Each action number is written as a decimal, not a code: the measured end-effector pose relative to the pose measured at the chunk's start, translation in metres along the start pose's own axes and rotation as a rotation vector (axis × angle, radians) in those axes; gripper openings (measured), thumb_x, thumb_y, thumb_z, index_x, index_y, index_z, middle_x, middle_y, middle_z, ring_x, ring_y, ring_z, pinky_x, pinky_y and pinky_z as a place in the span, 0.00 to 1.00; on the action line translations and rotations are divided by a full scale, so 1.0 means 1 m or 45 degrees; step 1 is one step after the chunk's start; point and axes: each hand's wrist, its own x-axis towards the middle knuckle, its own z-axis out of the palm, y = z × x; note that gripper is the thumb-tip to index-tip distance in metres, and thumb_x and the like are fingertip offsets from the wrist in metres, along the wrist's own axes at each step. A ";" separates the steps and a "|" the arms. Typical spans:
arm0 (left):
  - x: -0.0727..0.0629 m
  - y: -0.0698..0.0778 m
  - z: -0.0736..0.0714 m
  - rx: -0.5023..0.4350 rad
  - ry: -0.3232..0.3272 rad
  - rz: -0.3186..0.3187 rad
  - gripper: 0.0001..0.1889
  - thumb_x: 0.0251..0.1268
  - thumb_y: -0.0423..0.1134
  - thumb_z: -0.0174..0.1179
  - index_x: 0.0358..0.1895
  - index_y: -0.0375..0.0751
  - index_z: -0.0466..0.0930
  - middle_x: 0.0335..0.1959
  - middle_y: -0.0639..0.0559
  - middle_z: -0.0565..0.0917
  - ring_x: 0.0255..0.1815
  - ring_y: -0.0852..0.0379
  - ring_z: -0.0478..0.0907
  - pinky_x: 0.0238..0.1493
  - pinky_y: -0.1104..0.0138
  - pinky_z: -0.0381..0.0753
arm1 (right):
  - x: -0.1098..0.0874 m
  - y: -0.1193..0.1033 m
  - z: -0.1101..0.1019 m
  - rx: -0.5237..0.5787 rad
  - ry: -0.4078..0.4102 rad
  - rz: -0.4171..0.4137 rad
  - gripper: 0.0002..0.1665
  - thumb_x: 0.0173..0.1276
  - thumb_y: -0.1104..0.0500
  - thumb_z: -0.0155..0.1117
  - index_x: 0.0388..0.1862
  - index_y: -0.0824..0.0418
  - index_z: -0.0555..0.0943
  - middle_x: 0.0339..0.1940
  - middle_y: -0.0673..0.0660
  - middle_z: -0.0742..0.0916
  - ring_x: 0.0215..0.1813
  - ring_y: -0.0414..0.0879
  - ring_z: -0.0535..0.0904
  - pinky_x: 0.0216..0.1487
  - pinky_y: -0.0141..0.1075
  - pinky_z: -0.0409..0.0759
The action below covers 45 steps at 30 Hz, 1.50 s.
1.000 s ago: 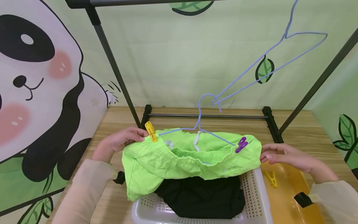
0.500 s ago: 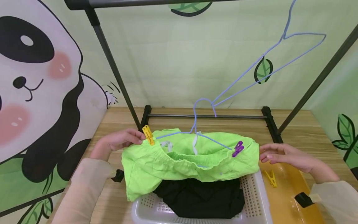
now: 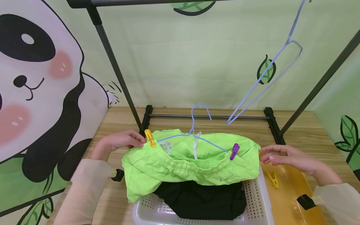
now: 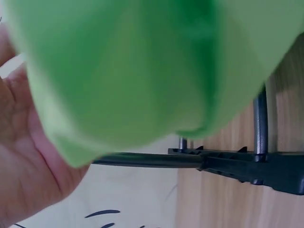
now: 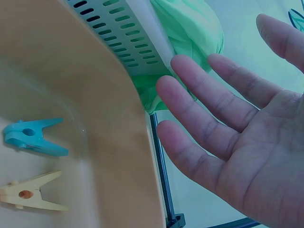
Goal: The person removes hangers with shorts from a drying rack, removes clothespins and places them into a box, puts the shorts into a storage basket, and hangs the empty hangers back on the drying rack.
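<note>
Bright green shorts (image 3: 180, 168) lie spread over a white basket (image 3: 267, 200), their elastic waistband gaping toward me. A lilac wire hanger (image 3: 192, 120) sits inside the waistband with its hook upward. A yellow clothespin (image 3: 150, 138) clips the left side of the waistband, a purple clothespin (image 3: 234, 151) the right. My left hand (image 3: 122, 140) pinches the left corner beside the yellow clothespin; in the left wrist view the cloth partly covers it. My right hand (image 3: 284, 156) reaches to the shorts' right end with fingers fairly straight, and holds nothing.
Black cloth (image 3: 202, 200) fills the basket under the shorts. An orange tub (image 3: 295, 190) at the right holds clothespins, including a yellow one (image 3: 272, 180). Another lilac hanger (image 3: 260, 75) hangs at upper right within the black rack (image 3: 115, 65). A panda-print wall stands left.
The hanger in the shorts has shifted left and slightly down, along with the purple clothespin. The hanging hanger has swung to the right. My left hand has lowered slightly; my right hand barely moved.
</note>
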 end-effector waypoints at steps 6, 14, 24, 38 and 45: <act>0.001 0.001 0.002 0.131 0.046 -0.050 0.07 0.58 0.34 0.51 0.35 0.33 0.75 0.26 0.56 0.74 0.25 0.61 0.68 0.30 0.68 0.71 | 0.001 -0.002 0.001 -0.042 0.037 0.029 0.21 0.68 0.66 0.41 0.58 0.73 0.62 0.47 0.48 0.81 0.49 0.38 0.76 0.46 0.31 0.76; 0.000 0.002 0.007 0.208 0.106 -0.043 0.06 0.59 0.32 0.50 0.33 0.34 0.76 0.25 0.55 0.73 0.26 0.60 0.67 0.30 0.68 0.69 | 0.004 -0.006 0.003 -0.154 0.163 0.093 0.23 0.69 0.63 0.41 0.58 0.77 0.60 0.44 0.48 0.83 0.46 0.38 0.78 0.42 0.32 0.76; 0.000 0.004 0.016 0.504 0.231 0.056 0.07 0.62 0.32 0.48 0.27 0.40 0.73 0.21 0.54 0.69 0.25 0.59 0.65 0.29 0.68 0.66 | 0.010 -0.016 0.009 -0.200 0.278 0.039 0.20 0.69 0.64 0.43 0.55 0.75 0.63 0.40 0.43 0.84 0.42 0.40 0.79 0.39 0.32 0.77; -0.004 0.005 0.021 0.687 0.379 0.135 0.08 0.61 0.32 0.51 0.38 0.38 0.80 0.34 0.49 0.81 0.32 0.58 0.71 0.37 0.65 0.71 | 0.028 -0.044 0.019 -0.285 0.287 0.065 0.21 0.69 0.60 0.46 0.55 0.73 0.67 0.46 0.58 0.82 0.40 0.40 0.78 0.39 0.32 0.77; -0.005 0.006 0.021 0.704 0.391 0.131 0.09 0.61 0.33 0.51 0.40 0.37 0.80 0.37 0.47 0.82 0.36 0.57 0.74 0.39 0.63 0.74 | 0.042 -0.057 0.023 -0.252 0.172 0.071 0.22 0.69 0.59 0.45 0.55 0.73 0.66 0.46 0.64 0.80 0.38 0.44 0.78 0.37 0.35 0.76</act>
